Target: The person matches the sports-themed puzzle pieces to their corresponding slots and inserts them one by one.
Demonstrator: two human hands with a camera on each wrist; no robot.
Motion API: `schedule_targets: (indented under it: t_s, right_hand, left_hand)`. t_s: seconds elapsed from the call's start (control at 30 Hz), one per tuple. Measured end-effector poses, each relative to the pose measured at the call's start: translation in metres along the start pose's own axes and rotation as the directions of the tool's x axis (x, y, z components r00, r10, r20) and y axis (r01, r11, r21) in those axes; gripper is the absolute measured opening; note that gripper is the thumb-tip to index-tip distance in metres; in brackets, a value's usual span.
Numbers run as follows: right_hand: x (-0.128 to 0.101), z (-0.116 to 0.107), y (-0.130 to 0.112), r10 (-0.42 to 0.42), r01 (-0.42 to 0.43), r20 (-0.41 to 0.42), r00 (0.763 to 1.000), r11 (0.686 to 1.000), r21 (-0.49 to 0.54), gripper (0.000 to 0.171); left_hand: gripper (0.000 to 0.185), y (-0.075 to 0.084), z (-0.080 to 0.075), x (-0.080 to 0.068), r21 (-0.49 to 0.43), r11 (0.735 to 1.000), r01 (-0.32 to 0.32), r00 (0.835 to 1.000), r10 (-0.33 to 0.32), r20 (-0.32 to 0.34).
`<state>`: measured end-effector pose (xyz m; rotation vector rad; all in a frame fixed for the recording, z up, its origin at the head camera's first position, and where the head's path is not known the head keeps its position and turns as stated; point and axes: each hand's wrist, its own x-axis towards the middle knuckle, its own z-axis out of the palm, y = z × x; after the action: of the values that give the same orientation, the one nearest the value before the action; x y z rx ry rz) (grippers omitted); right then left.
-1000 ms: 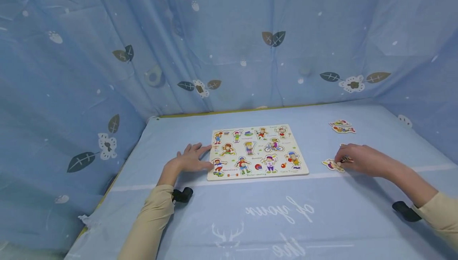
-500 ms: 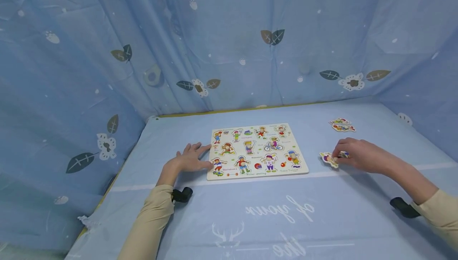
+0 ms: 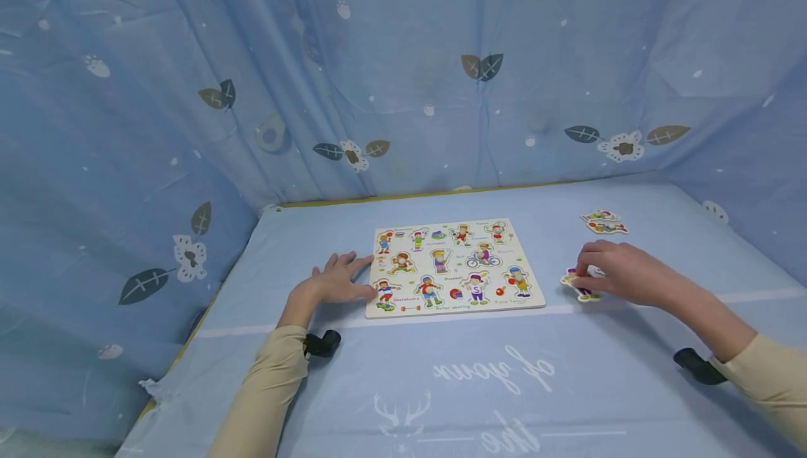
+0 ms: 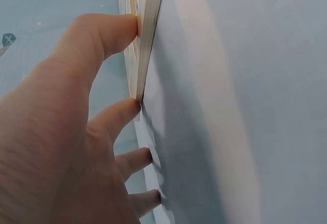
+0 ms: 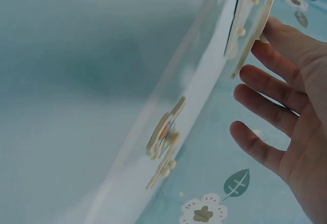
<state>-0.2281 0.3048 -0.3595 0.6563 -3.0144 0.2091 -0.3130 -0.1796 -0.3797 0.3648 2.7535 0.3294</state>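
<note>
A flat puzzle board [image 3: 410, 311] with pictures of children playing sports lies on the table. My left hand [image 3: 340, 279] is at its left edge, fingers spread. In the left wrist view the thumb and index fingertip touch the board's edge [image 4: 146, 45]. To the right of the board, my right hand [image 3: 621, 272] pinches a puzzle piece [image 3: 588, 295] showing a child figure. The right wrist view shows this puzzle piece [image 5: 255, 35] raised off the table, its thin edge toward the camera, between thumb and index finger. The other fingers are loosely bent.
Puzzle pieces [image 3: 603, 221] lie overlapped at the back right of the table. Knobbed pieces [image 5: 164, 137] also lie on the cloth in the right wrist view. A pale blue tablecloth [image 3: 391, 360] covers the table, and blue curtains [image 3: 403, 59] hang behind and beside it.
My right hand has lifted the puzzle piece and shifted slightly left toward the board, turning the piece more upright. The left hand has stayed in place.
</note>
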Motion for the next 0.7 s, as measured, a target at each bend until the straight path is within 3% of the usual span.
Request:
schedule_targets:
  t_s: [0.7]
  right_hand:
    - [0.049, 0.003, -0.049, -0.078, 0.074, -0.056, 0.995, 0.995, -0.067, 0.013]
  left_hand:
    - [0.084, -0.001, 0.002, 0.001, -0.006, 1.0, -0.004, 1.0, 0.004, -0.009]
